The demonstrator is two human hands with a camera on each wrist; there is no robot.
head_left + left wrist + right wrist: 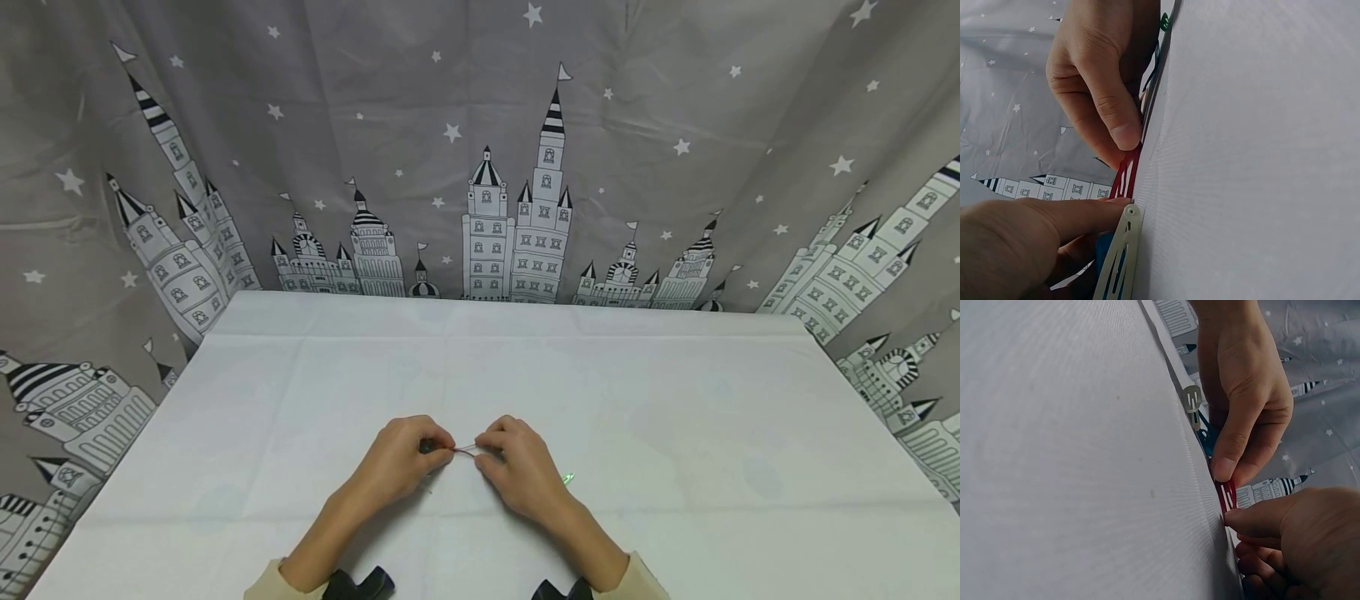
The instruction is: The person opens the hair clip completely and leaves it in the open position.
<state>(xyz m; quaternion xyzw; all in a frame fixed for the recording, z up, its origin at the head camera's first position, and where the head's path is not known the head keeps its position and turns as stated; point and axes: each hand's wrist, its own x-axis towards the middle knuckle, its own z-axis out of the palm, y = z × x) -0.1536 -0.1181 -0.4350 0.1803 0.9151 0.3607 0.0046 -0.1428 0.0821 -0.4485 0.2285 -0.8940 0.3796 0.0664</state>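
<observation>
A red snap hair clip (1124,178) spans the gap between both hands just above the white table. My left hand (407,457) pinches one end of it between thumb and forefinger. The other end is pinched by my right hand (522,467). Beside the left fingers, the left wrist view shows a cream hair clip (1127,240) with a blue clip (1104,247) partly behind it. Both also appear under the left hand in the right wrist view, where the blue clip (1207,434) is partly covered. A green clip (567,478) lies just beyond the right wrist.
White cloth (675,400) with fold lines covers the table. Behind it and along its sides hangs a grey curtain (360,83) printed with castles and stars. Black wrist mounts (360,585) show at the near edge.
</observation>
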